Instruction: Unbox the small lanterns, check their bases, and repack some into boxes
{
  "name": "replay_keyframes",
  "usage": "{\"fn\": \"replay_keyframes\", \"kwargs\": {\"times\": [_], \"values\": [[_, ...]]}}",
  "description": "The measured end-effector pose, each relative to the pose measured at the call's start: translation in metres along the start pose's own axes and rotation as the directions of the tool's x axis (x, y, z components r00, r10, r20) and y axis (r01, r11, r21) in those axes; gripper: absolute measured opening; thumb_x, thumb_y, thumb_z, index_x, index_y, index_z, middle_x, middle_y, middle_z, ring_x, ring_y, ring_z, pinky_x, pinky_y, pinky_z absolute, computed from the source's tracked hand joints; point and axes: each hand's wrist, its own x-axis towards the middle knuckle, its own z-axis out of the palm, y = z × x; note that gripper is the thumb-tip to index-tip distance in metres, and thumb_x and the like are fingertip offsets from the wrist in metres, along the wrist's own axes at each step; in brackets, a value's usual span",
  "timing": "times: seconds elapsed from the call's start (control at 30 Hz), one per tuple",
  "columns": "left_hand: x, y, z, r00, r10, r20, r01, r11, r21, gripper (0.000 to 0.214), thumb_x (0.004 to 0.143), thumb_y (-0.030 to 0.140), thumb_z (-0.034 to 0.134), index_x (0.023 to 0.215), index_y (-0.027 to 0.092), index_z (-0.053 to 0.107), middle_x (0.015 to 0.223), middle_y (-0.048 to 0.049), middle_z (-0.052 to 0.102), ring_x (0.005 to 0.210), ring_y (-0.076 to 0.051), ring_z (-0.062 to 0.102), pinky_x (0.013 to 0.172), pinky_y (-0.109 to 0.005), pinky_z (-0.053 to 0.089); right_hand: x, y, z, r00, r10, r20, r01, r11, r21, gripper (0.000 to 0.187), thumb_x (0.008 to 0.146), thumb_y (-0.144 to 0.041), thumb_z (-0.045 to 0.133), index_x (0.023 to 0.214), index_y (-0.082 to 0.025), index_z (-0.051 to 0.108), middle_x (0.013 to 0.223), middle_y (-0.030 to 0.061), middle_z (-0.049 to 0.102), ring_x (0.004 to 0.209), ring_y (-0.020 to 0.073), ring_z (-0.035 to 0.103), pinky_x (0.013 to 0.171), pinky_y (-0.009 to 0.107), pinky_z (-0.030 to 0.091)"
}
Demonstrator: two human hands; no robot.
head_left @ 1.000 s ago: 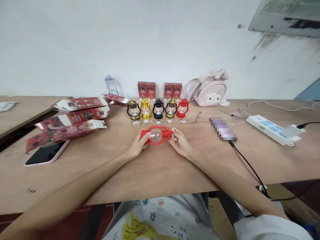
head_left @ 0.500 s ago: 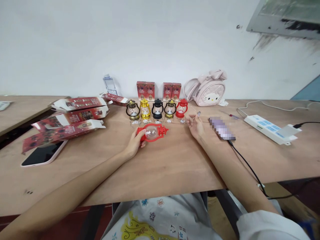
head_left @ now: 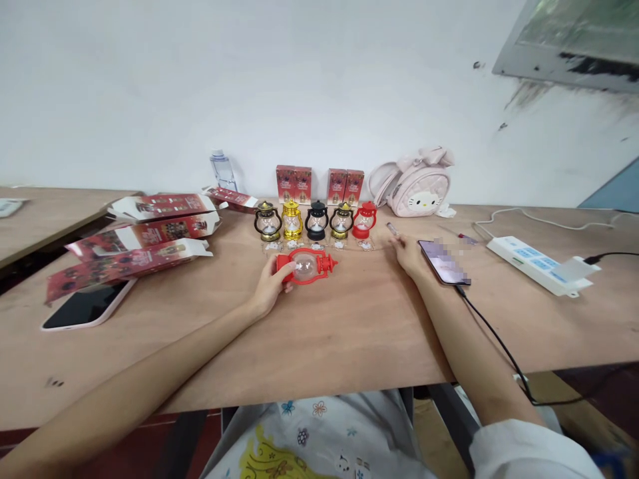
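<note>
My left hand (head_left: pixel 272 285) is closed around the base of a red toy lantern (head_left: pixel 305 267), which lies tilted on its side with its pointed top to the right. My right hand (head_left: pixel 408 256) is at the left of a phone, fingers pinched at a small slim pale stick (head_left: pixel 393 229) whose kind I cannot make out. Behind the held lantern stand several small lanterns in a row, among them a golden one (head_left: pixel 292 221), a black one (head_left: pixel 316 220) and another red one (head_left: pixel 364 220). Small clear packets (head_left: pixel 339 245) with white prints lie before them.
Red boxes (head_left: pixel 294 184) stand against the wall beside a pink bag (head_left: pixel 419 189). Opened red cartons (head_left: pixel 130 263) and a phone (head_left: pixel 87 309) lie at left, a bottle (head_left: pixel 223 170) behind. At right are a plugged-in phone (head_left: pixel 444 262), cables and a white power strip (head_left: pixel 536 264).
My right hand has moved a little to the right, away from the packets and closer to the phone. My left hand keeps the red lantern in nearly the same place.
</note>
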Motion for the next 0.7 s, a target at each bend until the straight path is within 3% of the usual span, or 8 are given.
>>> {"fn": "replay_keyframes", "kwargs": {"times": [0.13,0.27,0.37,0.47,0.57,0.7], "values": [[-0.004,0.004,0.0,0.99,0.138,0.018,-0.14,0.984,0.114,0.04,0.063,0.038,0.074,0.083,0.02,0.045,0.069,0.0067,0.048,0.051,-0.006,0.041,0.046,-0.019,0.034,-0.001,-0.002,-0.003,0.988,-0.069,0.136,0.085,0.989,-0.121,0.018,0.082,-0.027,0.05,0.075,-0.017,0.064,0.091,0.0129,0.07,0.089,0.0243,0.061,0.088,0.038,0.043],[-0.011,0.012,0.002,0.945,0.325,0.03,-0.32,0.902,0.29,0.043,0.054,0.033,0.079,0.081,0.018,0.049,0.076,0.0036,0.052,0.069,-0.011,0.05,0.066,-0.023,0.043,-0.002,-0.002,-0.005,0.974,-0.101,0.202,0.144,0.968,-0.208,0.022,0.084,-0.02,0.044,0.086,-0.017,0.065,0.098,0.013,0.07,0.093,0.025,0.061,0.088,0.038,0.044],[-0.014,0.015,0.003,0.904,0.424,0.054,-0.41,0.825,0.388,0.043,0.057,0.034,0.079,0.086,0.019,0.052,0.086,-0.0005,0.055,0.082,-0.016,0.055,0.076,-0.028,0.044,-0.003,-0.003,-0.004,0.968,-0.114,0.222,0.172,0.95,-0.262,0.024,0.085,-0.018,0.042,0.091,-0.017,0.064,0.1,0.0137,0.069,0.095,0.026,0.061,0.089,0.04,0.044],[-0.015,0.017,0.001,0.786,0.612,0.089,-0.552,0.63,0.546,0.04,0.061,0.035,0.078,0.091,0.02,0.055,0.094,-0.0045,0.057,0.093,-0.021,0.055,0.084,-0.033,0.044,-0.005,-0.007,-0.005,0.968,-0.125,0.216,0.188,0.934,-0.303,0.025,0.084,-0.017,0.042,0.099,-0.015,0.062,0.108,0.0162,0.065,0.1,0.0274,0.058,0.092,0.041,0.043],[-0.016,0.019,-0.003,0.659,0.738,0.147,-0.619,0.421,0.663,0.043,0.064,0.036,0.077,0.098,0.021,0.056,0.105,-0.0078,0.06,0.104,-0.025,0.055,0.093,-0.039,0.039,-0.009,-0.016,-0.006,0.975,-0.142,0.171,0.193,0.922,-0.335,0.032,0.084,-0.015,0.039,0.112,-0.011,0.055,0.118,0.0207,0.058,0.107,0.0298,0.055,0.095,0.044,0.04],[-0.016,0.019,-0.009,0.599,0.733,0.323,-0.663,0.227,0.714,0.038,0.071,0.039,0.072,0.103,0.023,0.06,0.114,-0.0088,0.064,0.11,-0.028,0.057,0.097,-0.042,0.03,-0.023,-0.043,-0.003,0.964,-0.243,0.103,0.263,0.922,-0.285,0.031,0.088,-0.021,0.039,0.116,-0.012,0.05,0.123,0.0194,0.053,0.119,0.0303,0.048,0.1,0.046,0.037]]}}
